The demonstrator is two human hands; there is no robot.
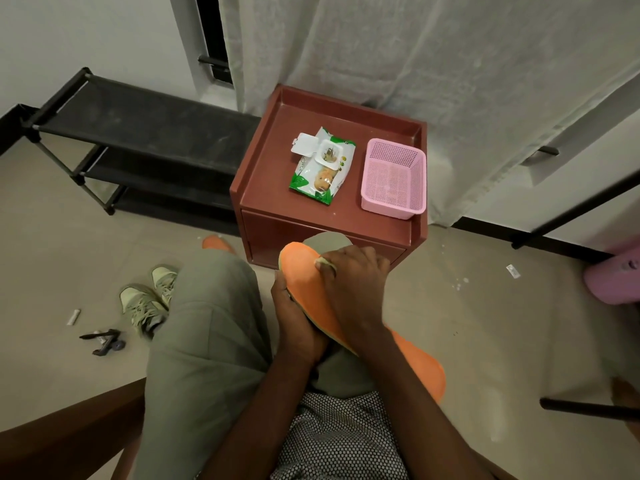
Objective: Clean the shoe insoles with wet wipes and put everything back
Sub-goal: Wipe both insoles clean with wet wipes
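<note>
cradling the orange insole (304, 282) from beneath, the left hand (298, 317) braces it over the lap so the right hand (353, 275) – fingers clamped on a wet wipe (320, 261) – can scrub. beyond, the wipes pack (322, 168) lies open beside a pink basket (393, 178) – within reach.

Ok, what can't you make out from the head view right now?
- Wipe: mostly hidden under the right hand; only a corner shows.
- Insole: its heel end is covered by both hands; left hand underneath.
- Wipes pack: lid open, contents too small to judge.
- Shoes: partly behind the knee.
</note>
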